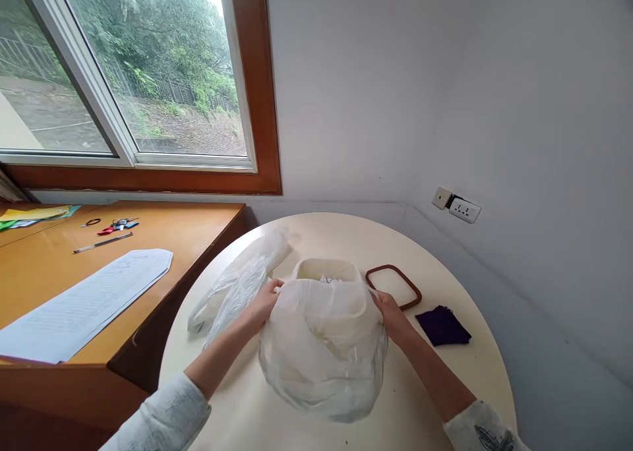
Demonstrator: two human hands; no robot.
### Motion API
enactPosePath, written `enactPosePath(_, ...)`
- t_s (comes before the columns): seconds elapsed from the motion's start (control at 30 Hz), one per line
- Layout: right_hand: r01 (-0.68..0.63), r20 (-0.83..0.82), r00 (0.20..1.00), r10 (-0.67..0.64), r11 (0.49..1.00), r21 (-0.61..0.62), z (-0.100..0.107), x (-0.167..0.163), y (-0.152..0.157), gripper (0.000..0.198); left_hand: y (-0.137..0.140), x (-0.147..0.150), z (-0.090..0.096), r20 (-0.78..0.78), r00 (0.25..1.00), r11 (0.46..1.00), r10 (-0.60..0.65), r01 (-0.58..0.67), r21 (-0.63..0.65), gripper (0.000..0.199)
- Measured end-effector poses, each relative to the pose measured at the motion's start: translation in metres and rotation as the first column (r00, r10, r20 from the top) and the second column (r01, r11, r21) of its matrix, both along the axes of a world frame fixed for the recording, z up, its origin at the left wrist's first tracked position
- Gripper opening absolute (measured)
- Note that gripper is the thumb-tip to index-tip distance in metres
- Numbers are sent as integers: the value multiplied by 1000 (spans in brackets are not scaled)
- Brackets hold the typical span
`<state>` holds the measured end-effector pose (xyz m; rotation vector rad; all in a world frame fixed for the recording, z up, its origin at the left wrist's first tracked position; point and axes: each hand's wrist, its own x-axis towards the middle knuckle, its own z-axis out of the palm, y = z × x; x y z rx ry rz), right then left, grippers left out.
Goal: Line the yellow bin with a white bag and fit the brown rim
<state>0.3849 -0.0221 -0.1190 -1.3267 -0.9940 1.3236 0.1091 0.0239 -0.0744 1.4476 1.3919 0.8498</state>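
Both forearms angle inward over the round cream table [321, 223]. The left hand [266, 300], knuckles up, pinches one side of the translucent white plastic bag [321, 372]; the right hand [390, 312] clamps the opposite side, wrist low. The bag bulges between them, across the near side of the rounded off-white bin [329, 264], the brown rounded-square frame [415, 293] lying just beyond the right hand.

Over on the wooden desk [192, 237], under the window [163, 75] with greenery [173, 49] outside, I can see printed sheets [93, 306], a pen [103, 242], a small bunch of keys [121, 225] and some coloured papers [37, 213]; a power socket [465, 210] sits low on the white wall [356, 88].
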Motion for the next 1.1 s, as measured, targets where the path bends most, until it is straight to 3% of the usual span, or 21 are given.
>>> enactPosePath(0.1, 48, 294, 952, -87, 990, 136, 4, 7, -1, 38, -8, -7, 13, -33, 999, 999, -1, 3, 51, 46)
enactPosePath(0.17, 161, 404, 879, -254, 954, 251, 10, 9, -4, 45, -18, -11, 24, -50, 998, 963, 32, -18, 267, 43)
enactPosePath(0.23, 236, 436, 798, -415, 882, 408, 21, 7, -14, 42, -33, -15, 35, -112, 993, 874, 44, 16, 485, 39)
enactPosePath(0.3, 195, 462, 743, -484, 817, 542, 34, 1, -29, 28, -48, -17, 42, -239, 969, 822, 60, 88, 562, 39)
enactPosePath(0.37, 19, 556, 713, -428, 804, 595, 45, -7, -47, 21, -61, -17, 43, -362, 931, 841, 56, 151, 519, 40)
enactPosePath(0.47, -240, 738, 602, -305, 813, 531, 52, -23, -64, 28, -73, -11, 37, -471, 882, 901, -28, 227, 370, 34)
enactPosePath(0.53, -275, 791, 524, -316, 816, 508, 48, -32, -68, 32, -75, -7, 29, -480, 870, 904, -108, 287, 317, 28)
enactPosePath(0.63, -302, 800, 457, -389, 778, 551, 33, -40, -65, 29, -77, -4, 16, -498, 851, 844, -169, 385, 372, 27)
enactPosePath(0.77, -396, 823, 371, -430, 728, 559, 15, -35, -64, 31, -76, -11, 2, -625, 769, 722, -131, 506, 471, 26)
enactPosePath(0.83, -421, 860, 324, -394, 754, 504, 10, -30, -65, 31, -73, -15, -2, -679, 726, 700, -108, 541, 467, 25)
enactPosePath(0.97, -402, 926, 271, -264, 843, 358, 5, -26, -63, 32, -67, -16, -5, -729, 675, 733, -110, 551, 399, 24)
enactPosePath(1.07, -336, 924, 328, -198, 889, 310, 5, -26, -61, 31, -65, -14, -3, -691, 708, 793, -148, 502, 345, 24)
enactPosePath(1.1, -319, 914, 371, -164, 902, 291, 6, -24, -61, 30, -66, -15, -1, -638, 753, 821, -160, 460, 338, 23)
